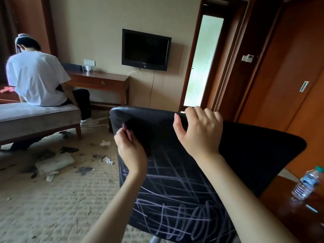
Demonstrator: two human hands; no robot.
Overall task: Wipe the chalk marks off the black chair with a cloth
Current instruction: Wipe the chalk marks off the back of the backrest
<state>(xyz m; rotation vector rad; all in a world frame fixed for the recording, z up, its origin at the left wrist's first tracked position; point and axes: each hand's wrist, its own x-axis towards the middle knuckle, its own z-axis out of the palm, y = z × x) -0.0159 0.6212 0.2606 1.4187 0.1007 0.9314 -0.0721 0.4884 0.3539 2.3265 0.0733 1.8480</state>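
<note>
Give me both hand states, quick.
left hand: holds the cloth against the black chair.
right hand: grips the chair's top edge.

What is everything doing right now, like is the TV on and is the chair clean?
chair, bare near the top, chalk marks across the lower part
cloth, bunched in the left hand, pressed against the chair
right hand, grips the chair's top edge
TV, screen dark
water bottle, standing, cap on
drawer, shut

dim, soft daylight from the frosted glass door (204, 60); edges bowed; left hand (130, 148) motion-blurred
</note>
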